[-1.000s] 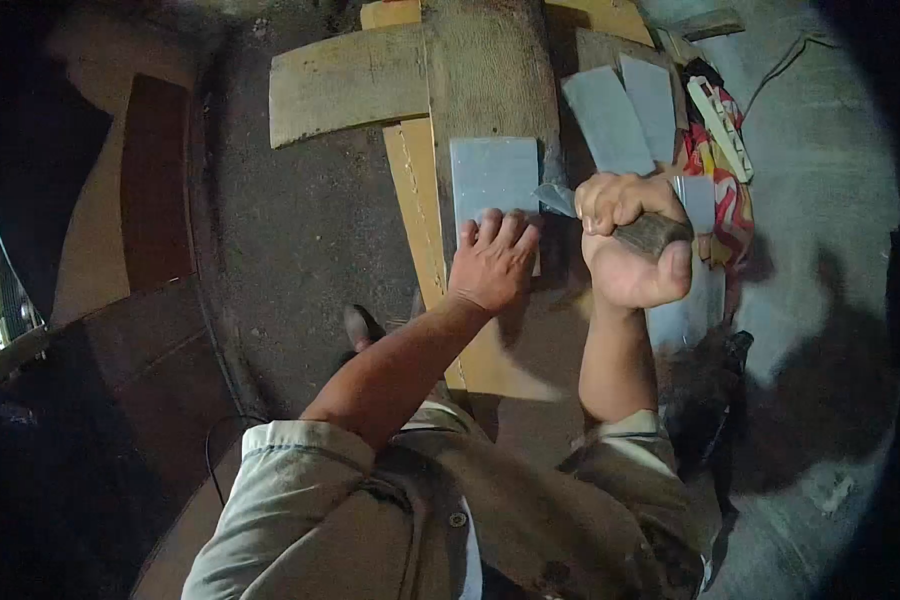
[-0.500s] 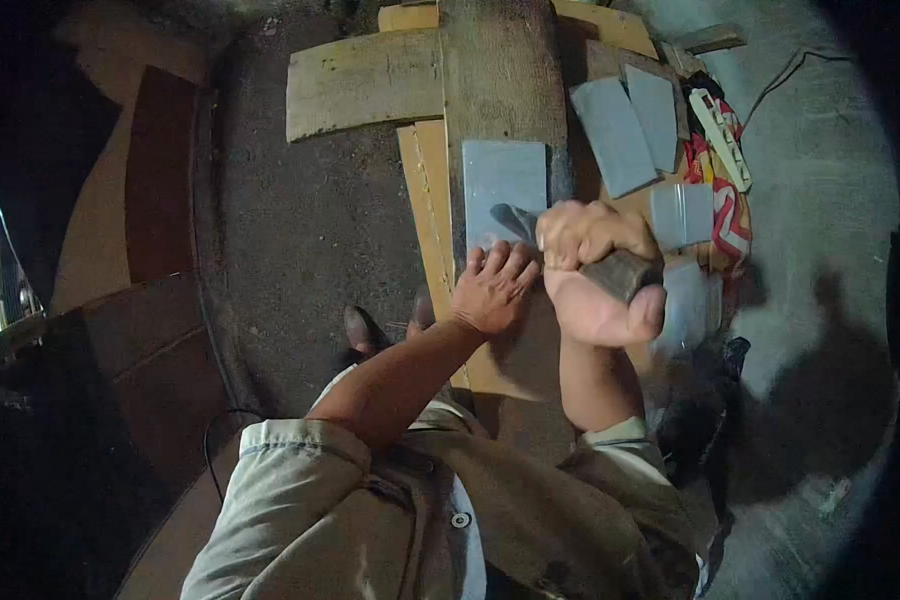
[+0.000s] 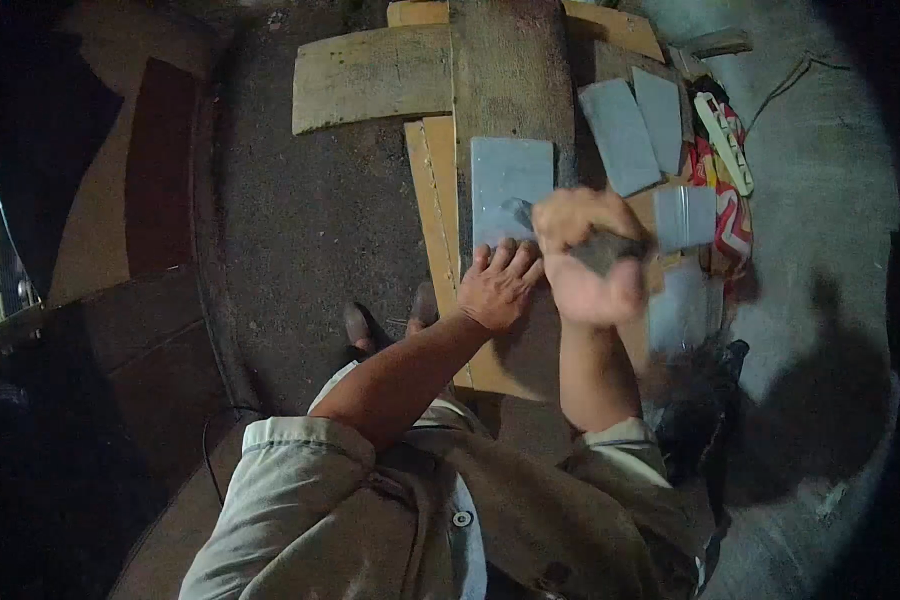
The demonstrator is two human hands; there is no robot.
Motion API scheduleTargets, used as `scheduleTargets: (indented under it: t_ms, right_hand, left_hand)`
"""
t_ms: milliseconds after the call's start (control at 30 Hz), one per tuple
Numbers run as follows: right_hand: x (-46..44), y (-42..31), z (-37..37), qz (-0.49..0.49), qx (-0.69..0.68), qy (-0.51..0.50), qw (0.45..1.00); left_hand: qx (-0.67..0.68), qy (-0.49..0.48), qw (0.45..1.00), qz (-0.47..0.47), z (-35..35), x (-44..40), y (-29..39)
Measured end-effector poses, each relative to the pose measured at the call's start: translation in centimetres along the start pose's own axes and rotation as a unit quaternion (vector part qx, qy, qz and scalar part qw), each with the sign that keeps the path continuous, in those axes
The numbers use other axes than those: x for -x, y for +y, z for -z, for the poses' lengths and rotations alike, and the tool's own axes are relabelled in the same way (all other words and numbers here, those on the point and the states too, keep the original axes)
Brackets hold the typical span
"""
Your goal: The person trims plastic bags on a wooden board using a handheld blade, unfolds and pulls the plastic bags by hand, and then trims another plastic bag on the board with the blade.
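A pale grey rectangular sheet lies on a wooden board in front of me. My left hand rests flat on the sheet's near end, its fingers a little apart. Wrapped round the dark handle of a tool, my right hand is over the sheet's right edge and blurred by motion. The tool's blade points left over the sheet, just beyond my left fingertips. Whether the blade touches the sheet is hard to tell.
Two grey sheets lie at the right, with clear plastic pieces nearer me. Beyond them are a white power strip and a red patterned cloth. Another board extends left. Shoes show below.
The tool in my right hand has moved left, from beside the sheet to over it. My left hand stays on the sheet. The whole view has shifted slightly.
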State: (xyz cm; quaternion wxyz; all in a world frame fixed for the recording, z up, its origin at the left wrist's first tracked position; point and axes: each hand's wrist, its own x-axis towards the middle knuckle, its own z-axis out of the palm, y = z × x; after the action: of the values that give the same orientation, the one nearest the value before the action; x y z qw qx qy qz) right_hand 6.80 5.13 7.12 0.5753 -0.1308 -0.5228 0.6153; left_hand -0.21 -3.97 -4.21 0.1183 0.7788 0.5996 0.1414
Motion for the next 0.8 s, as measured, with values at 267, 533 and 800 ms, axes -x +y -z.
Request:
scheduleTargets:
  t_ms: [267, 533, 800]
  right_hand:
    - [0.0, -1.3, 1.6, 0.026, 0.049, 0.018, 0.998]
    - [-0.6, -2.2, 3.3, 0.067, 0.011, -0.016, 0.998]
    - [-0.1, -2.3, 3.9, 0.045, 0.012, 0.036, 0.998]
  left_hand:
    - [-0.004, 0.002, 1.000, -0.007, -1.1, -0.1, -0.2]
    - [0.007, -0.028, 1.000, -0.003, -0.9, -0.3, -0.2]
    - [0.025, 0.000, 1.000, -0.009, -1.1, 0.0, -0.2]
